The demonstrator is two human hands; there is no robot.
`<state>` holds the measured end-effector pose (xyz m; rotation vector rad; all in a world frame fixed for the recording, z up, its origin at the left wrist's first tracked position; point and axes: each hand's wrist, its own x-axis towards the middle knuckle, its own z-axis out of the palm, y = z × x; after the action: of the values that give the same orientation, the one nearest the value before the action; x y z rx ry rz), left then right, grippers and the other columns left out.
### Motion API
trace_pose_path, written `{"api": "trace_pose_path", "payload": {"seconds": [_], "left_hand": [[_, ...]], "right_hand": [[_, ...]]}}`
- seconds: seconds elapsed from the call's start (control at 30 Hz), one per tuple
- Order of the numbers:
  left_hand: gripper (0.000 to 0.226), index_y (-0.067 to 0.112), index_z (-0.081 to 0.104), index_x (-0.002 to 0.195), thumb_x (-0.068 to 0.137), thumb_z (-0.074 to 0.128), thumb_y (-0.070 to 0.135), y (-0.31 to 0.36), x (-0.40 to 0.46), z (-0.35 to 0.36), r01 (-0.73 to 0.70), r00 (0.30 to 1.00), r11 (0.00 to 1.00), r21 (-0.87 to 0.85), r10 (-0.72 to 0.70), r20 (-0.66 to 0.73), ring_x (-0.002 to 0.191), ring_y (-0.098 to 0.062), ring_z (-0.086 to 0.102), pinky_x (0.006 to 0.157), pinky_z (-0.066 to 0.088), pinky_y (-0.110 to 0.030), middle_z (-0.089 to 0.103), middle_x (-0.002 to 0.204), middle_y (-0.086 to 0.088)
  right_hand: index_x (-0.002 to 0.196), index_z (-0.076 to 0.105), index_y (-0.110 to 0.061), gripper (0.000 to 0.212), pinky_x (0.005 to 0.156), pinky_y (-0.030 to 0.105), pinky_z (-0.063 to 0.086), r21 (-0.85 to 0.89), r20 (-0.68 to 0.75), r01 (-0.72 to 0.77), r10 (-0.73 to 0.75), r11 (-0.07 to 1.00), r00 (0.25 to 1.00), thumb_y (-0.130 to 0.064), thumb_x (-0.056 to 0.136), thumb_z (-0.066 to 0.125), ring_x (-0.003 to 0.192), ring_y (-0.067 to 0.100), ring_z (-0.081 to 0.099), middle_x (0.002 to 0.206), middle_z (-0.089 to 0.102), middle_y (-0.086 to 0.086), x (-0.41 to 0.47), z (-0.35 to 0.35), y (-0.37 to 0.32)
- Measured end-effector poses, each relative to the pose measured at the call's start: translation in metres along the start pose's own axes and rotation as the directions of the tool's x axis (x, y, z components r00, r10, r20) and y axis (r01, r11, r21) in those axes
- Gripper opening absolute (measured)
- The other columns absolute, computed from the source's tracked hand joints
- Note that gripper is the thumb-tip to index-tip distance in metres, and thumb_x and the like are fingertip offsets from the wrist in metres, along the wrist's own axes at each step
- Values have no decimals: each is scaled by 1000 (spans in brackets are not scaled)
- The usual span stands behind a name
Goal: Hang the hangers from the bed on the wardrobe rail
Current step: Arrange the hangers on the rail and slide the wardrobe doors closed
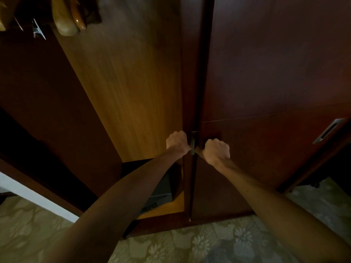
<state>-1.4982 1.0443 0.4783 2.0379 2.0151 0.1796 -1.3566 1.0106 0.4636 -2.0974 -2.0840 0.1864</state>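
Note:
Wooden hangers [66, 18] hang at the top left inside the open part of the wardrobe, one with a metal clip [38, 30]; the rail itself is out of view. My left hand [177, 141] curls its fingers round the edge of the dark wardrobe door [266, 73], beside the recessed door handle [193, 143]. On the door's front, my right hand [216, 150] is curled against the same handle, its thumb reaching to it. Neither hand holds a hanger. The bed is not in view.
A dark safe [161, 190] sits on the wardrobe floor behind my left forearm. A second recessed handle [330, 130] shows on the door at the right. Patterned carpet [209, 243] lies below, and a white wall strip [28, 192] at the lower left.

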Motion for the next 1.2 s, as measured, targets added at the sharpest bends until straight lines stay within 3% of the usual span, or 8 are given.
{"api": "trace_pose_path", "payload": {"seconds": [0.1,0.2,0.33,0.47,0.73,0.87,1.0,1.2], "left_hand": [[18,13,64,96,90,74,26,6,3,1,-36,999,999,8,36,-3,84,-17,68,64,53,-27,61,82,0],[14,15,59,89,93,70,22,13,6,2,-65,998,998,5,65,-4,80,-16,65,65,52,-27,54,74,2],[6,8,64,91,91,69,7,21,11,4,-119,992,992,48,116,46,90,-22,70,73,59,-30,68,92,-7],[8,7,62,98,91,65,3,24,14,2,-215,975,974,71,210,69,90,-22,67,73,57,-30,61,89,-6],[23,12,61,68,90,65,7,9,17,-25,-216,973,975,-57,220,74,67,-18,68,59,59,-33,66,69,-5],[13,3,74,82,90,64,7,-1,12,-58,-195,980,975,-110,197,2,73,-22,71,63,61,-35,71,77,-8],[17,13,76,95,89,62,21,-16,5,-105,-175,971,979,-106,153,-186,79,-17,69,68,61,-35,72,89,-1],[25,23,73,104,97,53,36,-43,-24,-211,-152,835,988,-15,120,-537,87,-22,69,74,59,-38,72,96,-1]], "right_hand": [[88,68,-12,35,74,38,57,-53,13,11,-10,999,1000,-42,97,53,83,24,68,91,70,6,-1,-3,0],[91,68,-10,39,73,37,58,-51,13,37,-36,998,999,-47,96,55,83,24,69,90,69,5,-3,-3,0],[98,66,-10,27,75,35,55,-102,1,32,-32,994,1000,-32,101,50,92,25,69,100,69,6,-1,-1,1],[98,66,-12,19,73,35,55,-101,-8,3,-4,995,1000,-22,101,51,92,25,70,98,69,6,-1,-1,-1],[93,65,-13,11,68,34,49,62,16,30,-31,998,999,-23,95,60,88,24,68,93,66,4,-3,-25,-32],[95,64,-9,14,69,34,47,140,-3,86,-86,986,996,-21,92,59,90,26,66,95,65,7,-1,-54,-56],[85,66,-14,11,68,37,57,228,-77,159,-145,961,986,-23,89,60,80,22,68,84,66,1,4,-93,-82],[81,67,-23,15,69,32,54,290,-295,327,-241,899,925,-31,93,61,81,19,68,86,70,-3,15,-174,-133]]}}
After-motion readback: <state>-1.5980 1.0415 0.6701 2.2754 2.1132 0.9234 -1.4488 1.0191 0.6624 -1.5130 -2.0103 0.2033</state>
